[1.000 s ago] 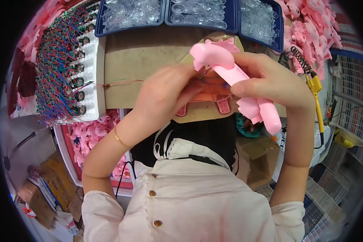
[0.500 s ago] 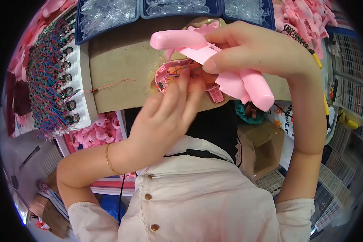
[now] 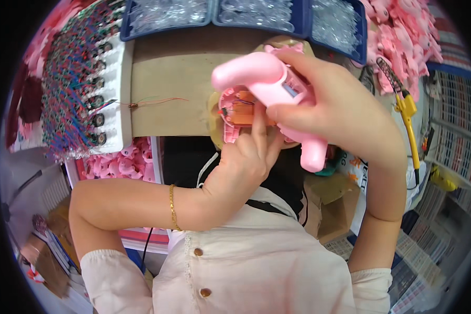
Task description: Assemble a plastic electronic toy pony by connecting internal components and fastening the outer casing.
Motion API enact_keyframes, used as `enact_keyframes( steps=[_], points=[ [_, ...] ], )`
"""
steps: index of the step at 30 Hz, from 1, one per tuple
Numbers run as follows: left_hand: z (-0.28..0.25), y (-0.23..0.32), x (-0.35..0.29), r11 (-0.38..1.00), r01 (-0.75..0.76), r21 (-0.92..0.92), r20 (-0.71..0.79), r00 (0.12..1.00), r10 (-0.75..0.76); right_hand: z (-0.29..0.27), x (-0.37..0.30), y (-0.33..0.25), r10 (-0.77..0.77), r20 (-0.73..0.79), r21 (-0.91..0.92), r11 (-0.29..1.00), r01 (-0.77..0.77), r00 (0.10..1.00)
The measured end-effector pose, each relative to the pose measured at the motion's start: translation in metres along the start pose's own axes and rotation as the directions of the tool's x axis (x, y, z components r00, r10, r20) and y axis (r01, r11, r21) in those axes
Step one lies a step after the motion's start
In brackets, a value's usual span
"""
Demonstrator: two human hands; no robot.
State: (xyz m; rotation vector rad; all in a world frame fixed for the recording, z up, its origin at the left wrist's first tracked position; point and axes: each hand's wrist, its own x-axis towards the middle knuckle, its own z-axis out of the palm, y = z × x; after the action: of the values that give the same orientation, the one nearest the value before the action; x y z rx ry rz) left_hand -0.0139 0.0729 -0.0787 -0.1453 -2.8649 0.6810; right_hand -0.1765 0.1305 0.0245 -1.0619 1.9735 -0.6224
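My right hand (image 3: 345, 99) grips a pink plastic toy shell half (image 3: 256, 76) with rounded ends, thumb near its rectangular slot. It is held tilted just above a second pink shell half (image 3: 230, 133), which lies on the bench and is partly covered by it. Inside that lower half an orange piece (image 3: 242, 116) and thin wires show. My left hand (image 3: 243, 165) reaches in from the near side, its index finger stretched onto the orange piece. The other left fingers are spread, partly under the upper shell, and seem to hold nothing.
A white foam tray (image 3: 121, 99) with wired boards and round black speakers stands at left. One small wired part (image 3: 134, 105) lies beside it. Blue bins (image 3: 212, 21) of clear plastic pieces line the back. Pink shells (image 3: 403, 42) and a yellow soldering iron (image 3: 409, 118) are at right.
My right hand has brought the pink shell half lower and turned it, so its slotted outer face shows. My left hand has moved right, with the index finger now straight. The view has shifted slightly.
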Motion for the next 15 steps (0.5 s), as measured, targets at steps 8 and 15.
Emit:
enact_keyframes(
  steps=[8, 15],
  points=[
    [0.001, -0.027, -0.033, 0.651, 0.042, -0.758, 0.012, 0.999, -0.051, 0.02, 0.023, 0.017, -0.426, 0.146, -0.393, 0.803, 0.448, 0.893],
    [0.024, -0.063, -0.059, 0.323, 0.298, -0.898, 0.093, 0.847, -0.524, 0.02, 0.017, 0.021, -0.356, 0.172, -0.52, 0.759, 0.392, 0.918]
  ],
)
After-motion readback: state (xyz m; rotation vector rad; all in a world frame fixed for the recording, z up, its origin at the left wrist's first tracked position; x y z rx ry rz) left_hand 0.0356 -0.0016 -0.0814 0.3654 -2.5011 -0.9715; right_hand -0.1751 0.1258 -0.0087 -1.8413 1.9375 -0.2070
